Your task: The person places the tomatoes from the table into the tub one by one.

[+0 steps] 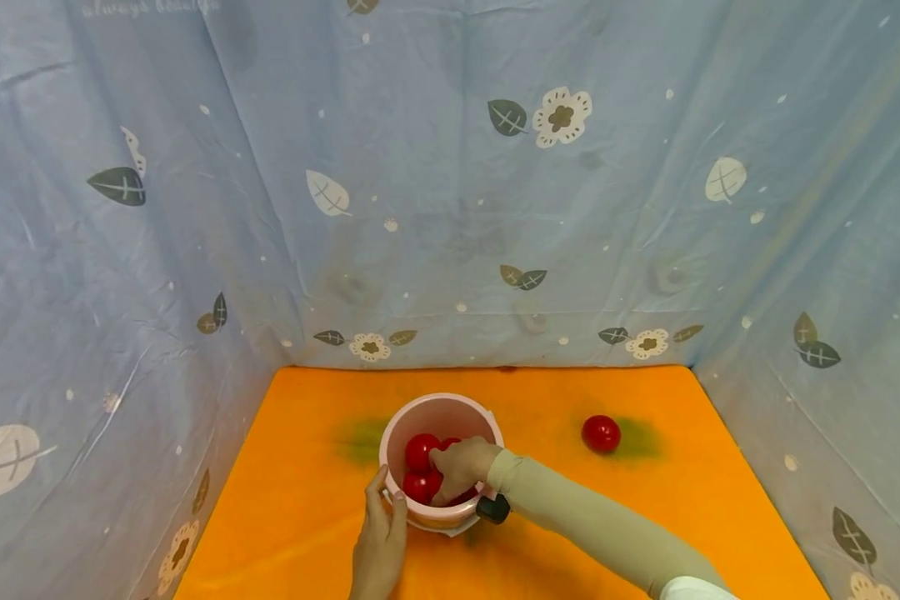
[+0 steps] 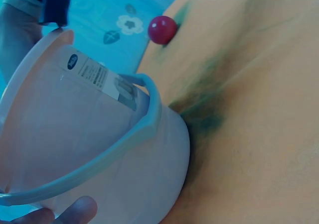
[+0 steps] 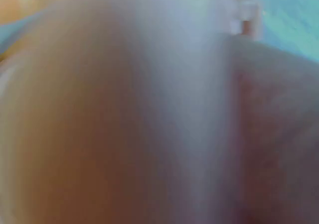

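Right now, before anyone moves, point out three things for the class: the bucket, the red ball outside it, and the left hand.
Bucket [image 2: 89, 124]: left wrist view, on its outer wall above the handle.
Red ball [image 1: 601, 434]: head view, middle of its surface.
Left hand [image 1: 379, 537]: head view, below the fingers.

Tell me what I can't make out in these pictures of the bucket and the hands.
- Head view: whether the right hand grips anything; it hides its own grasp.
- Head view: how many red round objects the bucket holds; that hand covers some.
- Left wrist view: most of the left hand, cut off by the frame edge.
- Left wrist view: the label's fine print, too small.
- Right wrist view: nearly everything, blurred.
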`<state>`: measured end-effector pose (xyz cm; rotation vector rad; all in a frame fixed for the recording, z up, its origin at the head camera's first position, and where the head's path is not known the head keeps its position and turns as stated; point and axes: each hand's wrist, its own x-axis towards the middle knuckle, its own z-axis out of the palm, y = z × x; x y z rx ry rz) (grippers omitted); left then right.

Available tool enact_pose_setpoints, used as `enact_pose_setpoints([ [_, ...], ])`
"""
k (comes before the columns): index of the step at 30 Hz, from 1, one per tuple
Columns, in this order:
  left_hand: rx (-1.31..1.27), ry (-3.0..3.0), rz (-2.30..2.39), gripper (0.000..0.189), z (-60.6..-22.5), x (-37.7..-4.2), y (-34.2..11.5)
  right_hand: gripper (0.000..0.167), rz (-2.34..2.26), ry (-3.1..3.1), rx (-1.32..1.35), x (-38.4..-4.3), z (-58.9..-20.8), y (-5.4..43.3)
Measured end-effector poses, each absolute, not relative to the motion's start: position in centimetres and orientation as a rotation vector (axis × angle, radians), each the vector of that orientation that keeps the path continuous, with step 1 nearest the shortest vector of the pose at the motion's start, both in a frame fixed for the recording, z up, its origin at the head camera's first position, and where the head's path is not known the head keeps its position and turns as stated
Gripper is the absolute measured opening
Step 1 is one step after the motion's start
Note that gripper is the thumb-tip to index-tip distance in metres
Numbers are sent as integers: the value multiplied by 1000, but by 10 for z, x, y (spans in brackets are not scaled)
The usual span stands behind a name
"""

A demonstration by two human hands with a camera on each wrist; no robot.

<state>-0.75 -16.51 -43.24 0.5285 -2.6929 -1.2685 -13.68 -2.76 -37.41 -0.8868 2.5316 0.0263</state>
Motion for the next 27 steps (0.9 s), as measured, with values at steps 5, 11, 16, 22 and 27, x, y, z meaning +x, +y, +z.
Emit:
enact_pose_setpoints([
  [5, 518, -2685, -1261, 51, -434, -6, -166, 45, 16, 2536, -855, -133, -378, -26],
  [11, 494, -2668, -1264, 52, -434, -11, -170, 43, 79, 2531, -886, -137, -374, -30],
  [16, 473, -2653, -1251, 51, -433, -15, -171, 48, 153, 2470, -919, -143, -370, -33],
  [22, 459, -2646, -1248, 51, -433, -18, -171, 50, 31, 2293, -841, -155, -359, -35],
  [27, 429, -2637, -1276, 51, -430, -24, -169, 43, 1, 2224, -777, -166, -347, -38],
])
